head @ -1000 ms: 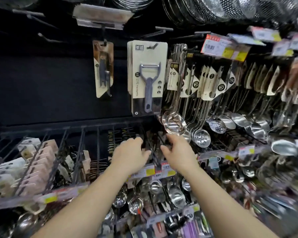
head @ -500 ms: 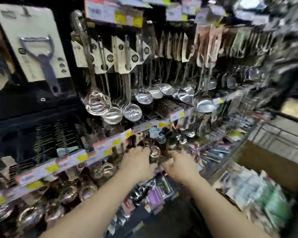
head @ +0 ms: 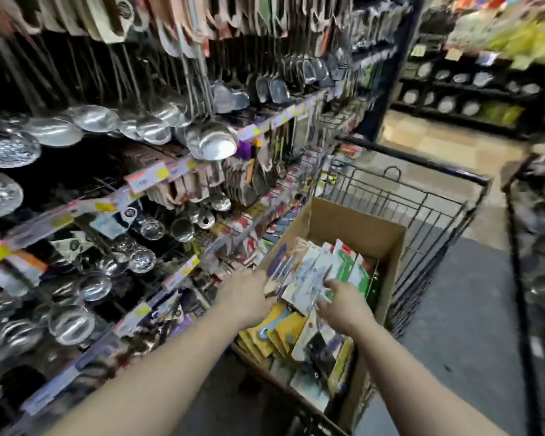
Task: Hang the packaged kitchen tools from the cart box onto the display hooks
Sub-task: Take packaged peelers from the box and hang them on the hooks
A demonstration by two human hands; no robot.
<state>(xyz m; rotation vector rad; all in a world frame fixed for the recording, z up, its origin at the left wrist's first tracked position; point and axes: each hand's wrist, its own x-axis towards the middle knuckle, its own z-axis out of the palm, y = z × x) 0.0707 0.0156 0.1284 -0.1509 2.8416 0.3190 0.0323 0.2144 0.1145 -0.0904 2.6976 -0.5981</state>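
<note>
A: In the head view, where are the person's hands?

B: Both reach into the cardboard box (head: pixel 356 228) that sits in the wire cart (head: pixel 434 215). The left hand (head: pixel 246 297) is at the box's near-left edge, against a fanned bunch of packaged kitchen tools (head: pixel 309 275). The right hand (head: pixel 343 305) lies on the same bunch, a little further right.

A: And the fingers?

B: The picture is smeared by motion. The left hand's fingers seem curled toward the packs, but whether they pinch one cannot be told. The right hand's fingers point forward over the cards, lying close together; a grip cannot be told there either.

A: Where do the packages lie?

B: All in the box. The white and green cards stand tilted near its middle, under the hands. Yellow-backed packs (head: pixel 274 335) lie stacked nearer the person, and a pack with a dark tool (head: pixel 321 350) rests just beside them on the right.

A: What is to the left?

B: The display rack (head: pixel 158 180), just beside the cart, with price tags along its rails. Steel ladles (head: pixel 211 141) and skimmers hang from hooks in its upper rows, and smaller spoons and carded tools fill the lower ones. Across the aisle, on the far right, another shelf (head: pixel 466 99) shows only as a blur.
</note>
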